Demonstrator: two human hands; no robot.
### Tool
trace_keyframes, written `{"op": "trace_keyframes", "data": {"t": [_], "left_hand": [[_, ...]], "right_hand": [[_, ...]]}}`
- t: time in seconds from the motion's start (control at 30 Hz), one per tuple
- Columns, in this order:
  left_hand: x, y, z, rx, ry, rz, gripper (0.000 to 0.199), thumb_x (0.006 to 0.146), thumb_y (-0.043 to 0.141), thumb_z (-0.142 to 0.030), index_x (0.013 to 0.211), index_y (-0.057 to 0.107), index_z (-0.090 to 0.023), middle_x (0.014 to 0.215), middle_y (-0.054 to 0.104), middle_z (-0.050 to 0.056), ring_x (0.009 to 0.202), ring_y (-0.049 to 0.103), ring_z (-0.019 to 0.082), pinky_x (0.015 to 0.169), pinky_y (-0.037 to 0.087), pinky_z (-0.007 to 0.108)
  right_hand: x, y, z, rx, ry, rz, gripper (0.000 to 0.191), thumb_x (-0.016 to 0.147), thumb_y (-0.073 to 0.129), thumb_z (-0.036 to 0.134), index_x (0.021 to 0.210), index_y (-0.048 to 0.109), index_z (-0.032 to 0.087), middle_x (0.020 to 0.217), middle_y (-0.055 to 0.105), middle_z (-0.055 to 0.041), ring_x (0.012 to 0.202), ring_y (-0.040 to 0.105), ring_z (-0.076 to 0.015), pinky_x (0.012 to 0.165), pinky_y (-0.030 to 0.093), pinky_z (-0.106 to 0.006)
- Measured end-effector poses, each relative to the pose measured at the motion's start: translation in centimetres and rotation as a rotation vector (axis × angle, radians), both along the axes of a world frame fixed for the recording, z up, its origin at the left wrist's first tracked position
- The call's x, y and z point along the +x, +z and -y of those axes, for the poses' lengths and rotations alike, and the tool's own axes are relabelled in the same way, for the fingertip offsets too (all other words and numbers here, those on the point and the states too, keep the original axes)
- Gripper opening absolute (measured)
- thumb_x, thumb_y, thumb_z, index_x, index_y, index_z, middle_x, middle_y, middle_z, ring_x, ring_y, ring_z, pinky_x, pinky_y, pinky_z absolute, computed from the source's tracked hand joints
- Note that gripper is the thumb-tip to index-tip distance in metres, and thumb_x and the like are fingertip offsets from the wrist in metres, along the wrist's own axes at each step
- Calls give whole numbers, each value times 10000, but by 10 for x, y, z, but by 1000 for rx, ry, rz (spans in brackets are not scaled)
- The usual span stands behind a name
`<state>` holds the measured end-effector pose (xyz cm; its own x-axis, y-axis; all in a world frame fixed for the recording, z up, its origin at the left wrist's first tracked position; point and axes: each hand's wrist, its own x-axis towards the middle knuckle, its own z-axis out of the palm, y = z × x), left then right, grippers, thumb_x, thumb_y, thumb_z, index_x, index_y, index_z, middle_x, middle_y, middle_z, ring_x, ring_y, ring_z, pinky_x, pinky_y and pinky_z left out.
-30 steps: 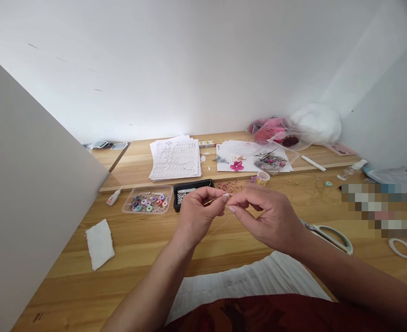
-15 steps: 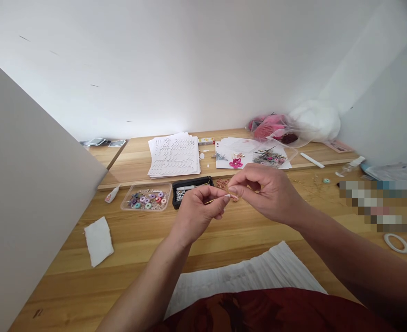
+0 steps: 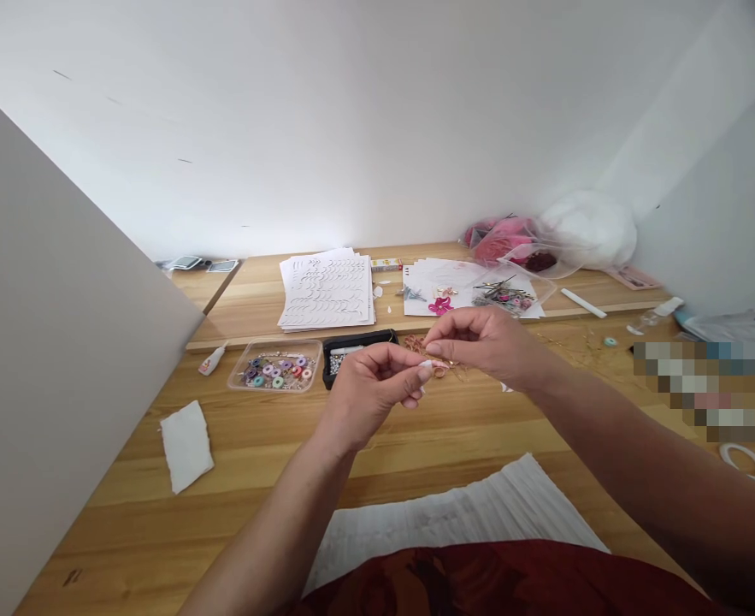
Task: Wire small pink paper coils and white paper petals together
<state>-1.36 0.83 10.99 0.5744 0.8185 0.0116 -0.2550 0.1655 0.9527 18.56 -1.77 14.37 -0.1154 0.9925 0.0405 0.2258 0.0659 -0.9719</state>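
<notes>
Far left, a grey panel point(image 3: 62, 359) slanting up beside the wooden table point(image 3: 120, 522), and on the bare wood near its edge, a torn white tissue point(image 3: 186, 447) lying flat. Just right of that, a small glue bottle point(image 3: 211, 361) on its side, then a clear tray point(image 3: 274, 390) of colored disc beads, and beyond it a paper stack point(image 3: 327, 291) printed with rows of curved marks. Next, a black tray point(image 3: 357, 336) of small silver beads, partly behind the left hand point(image 3: 368, 398), which is curled closed, thumb and forefinger pinching a tiny gold piece point(image 3: 439, 365), too small to make out clearly, held in the air above the table between both hands. The right hand point(image 3: 489, 342) comes in from the other side, also closed in a pinch on that piece, fingertips just beside those of the left. Just behind the pinch, copper rings point(image 3: 419, 345) on the wood. Below, a pleated white cloth point(image 3: 454, 522) over a dark red garment point(image 3: 480, 586). Farther back, loose papers point(image 3: 428, 287) with a pink flower point(image 3: 439, 306), then a pink bag point(image 3: 502, 239) and a bag of white stuffing point(image 3: 588, 229). Far right, a white stick point(image 3: 582, 302), a spray bottle point(image 3: 652, 314), a pixelated patch point(image 3: 704, 389) and a tape ring point(image 3: 744, 462).
</notes>
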Motion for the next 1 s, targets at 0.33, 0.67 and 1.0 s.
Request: {"op": "trace_keyframes", "data": {"t": [0.33, 0.67, 1.0], "left_hand": [[1, 0, -3, -64, 33, 66, 245, 672, 918, -284, 793, 765, -136, 688, 750, 30, 543, 619, 66, 520, 525, 166], [2, -3, -5, -42, 132, 71, 258, 672, 915, -293, 815, 770, -136, 695, 736, 21, 594, 626, 74, 597, 531, 191], [2, 2, -3, 66, 259, -61, 216, 708, 875, -325, 790, 775, -151, 721, 731, 25, 631, 586, 92, 546, 462, 188]], "right_hand": [[-2, -34, -7, -536, 136, -691, 314, 648, 923, 298, 718, 658, 146, 595, 507, 63, 447, 301, -1, 418, 206, -140], [-25, -37, 14, -465, -50, -739, 327, 658, 927, 299, 781, 657, 161, 594, 529, 59, 450, 360, -12, 434, 209, -147], [-33, -37, 20, -378, -147, -683, 316, 671, 909, 325, 733, 640, 171, 627, 544, 52, 445, 386, -18, 434, 231, -176]]}}
